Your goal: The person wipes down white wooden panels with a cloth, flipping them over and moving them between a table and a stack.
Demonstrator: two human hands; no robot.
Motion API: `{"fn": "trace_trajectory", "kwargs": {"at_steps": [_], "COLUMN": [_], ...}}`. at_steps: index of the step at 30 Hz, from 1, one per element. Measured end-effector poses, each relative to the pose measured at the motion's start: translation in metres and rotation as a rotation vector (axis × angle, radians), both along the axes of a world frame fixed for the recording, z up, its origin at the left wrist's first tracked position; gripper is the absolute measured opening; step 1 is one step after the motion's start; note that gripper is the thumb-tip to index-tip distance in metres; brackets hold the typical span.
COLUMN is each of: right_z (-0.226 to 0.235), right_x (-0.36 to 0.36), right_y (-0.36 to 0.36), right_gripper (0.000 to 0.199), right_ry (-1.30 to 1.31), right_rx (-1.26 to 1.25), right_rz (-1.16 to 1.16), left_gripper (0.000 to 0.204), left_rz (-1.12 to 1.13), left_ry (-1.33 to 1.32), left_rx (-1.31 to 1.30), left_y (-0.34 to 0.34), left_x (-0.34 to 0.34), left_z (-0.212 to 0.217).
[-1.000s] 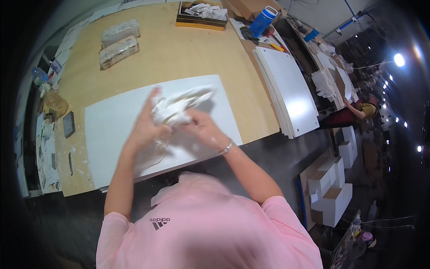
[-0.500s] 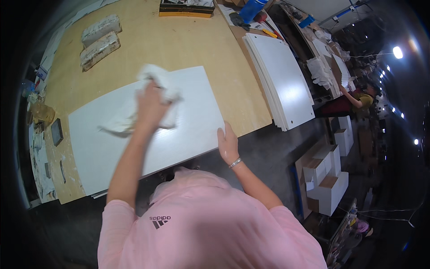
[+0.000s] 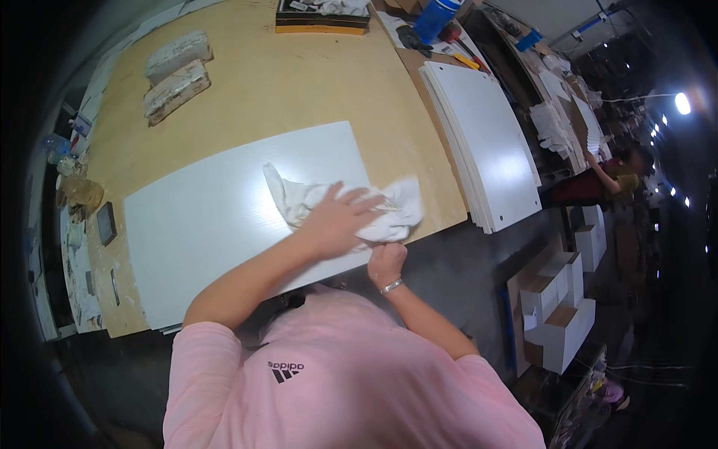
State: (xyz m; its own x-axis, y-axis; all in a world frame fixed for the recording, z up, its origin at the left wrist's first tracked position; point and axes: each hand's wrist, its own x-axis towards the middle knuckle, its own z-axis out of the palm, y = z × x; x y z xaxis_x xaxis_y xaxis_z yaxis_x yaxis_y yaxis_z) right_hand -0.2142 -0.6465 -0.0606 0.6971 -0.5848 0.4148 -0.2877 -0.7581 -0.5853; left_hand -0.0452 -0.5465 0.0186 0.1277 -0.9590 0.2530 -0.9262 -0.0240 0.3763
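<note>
A white panel (image 3: 217, 217) lies on the light wooden table top along its near edge. On the panel's right part is a crumpled white cloth (image 3: 400, 213), which hangs over the panel's right edge. My left hand (image 3: 340, 223) lies flat on the cloth, fingers spread, pressing it from above. My right hand (image 3: 387, 263), with a metal band at the wrist, is closed at the panel's near right corner, just below the cloth. Whether it grips the panel's edge or a bit of cloth is hidden.
Two whitish, paper-covered blocks (image 3: 177, 78) lie at the table's far left. A dark box (image 3: 323, 19) is at the back. To the right are stacked white panels (image 3: 486, 150), a blue container (image 3: 436, 21) and white cartons (image 3: 561, 314). Another person (image 3: 609, 176) stands further right.
My left hand and the cloth have swept right and nearer, from the panel's middle to its right edge. My right hand's fingers have closed, and it sits slightly lower.
</note>
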Motion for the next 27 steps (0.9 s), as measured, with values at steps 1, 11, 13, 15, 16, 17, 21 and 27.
{"fn": "trace_trajectory", "kwargs": {"at_steps": [1,11,13,15,16,17,21,27], "right_z": [0.007,0.01,0.012,0.004,0.002,0.003,0.018,0.016], "right_x": [0.005,0.004,0.006,0.001,-0.002,0.001,0.003,0.007], "right_y": [-0.001,0.002,0.004,0.001,-0.003,-0.004,0.005,0.005], "right_gripper": [0.03,0.03,0.03,0.03,0.03,0.03,0.03,0.029], "right_ry": [-0.011,0.001,0.022,-0.068,-0.115,-0.081,0.022,-0.003], "right_rx": [0.04,0.08,0.088,0.009,-0.034,0.006,0.119,0.13], "right_rz": [-0.032,-0.113,-0.085,0.048,0.108,0.048,-0.078,-0.057], "left_gripper": [0.066,0.042,0.062,0.06,0.059,0.059,0.056,0.043], "left_rz": [0.048,0.947,0.684,0.146,0.204,0.256,0.905,1.407], "left_ry": [-0.032,0.526,0.267,0.092,0.073,0.054,0.054,0.02], "left_rx": [0.02,-0.432,-0.176,0.072,0.067,0.063,-0.045,-0.116], "left_y": [0.01,0.111,0.074,0.053,0.062,0.076,0.205,0.352], "left_x": [0.017,0.134,0.057,-0.011,-0.007,0.002,0.11,0.181], "left_z": [-0.006,0.032,0.012,0.009,0.009,0.004,-0.03,0.002]}}
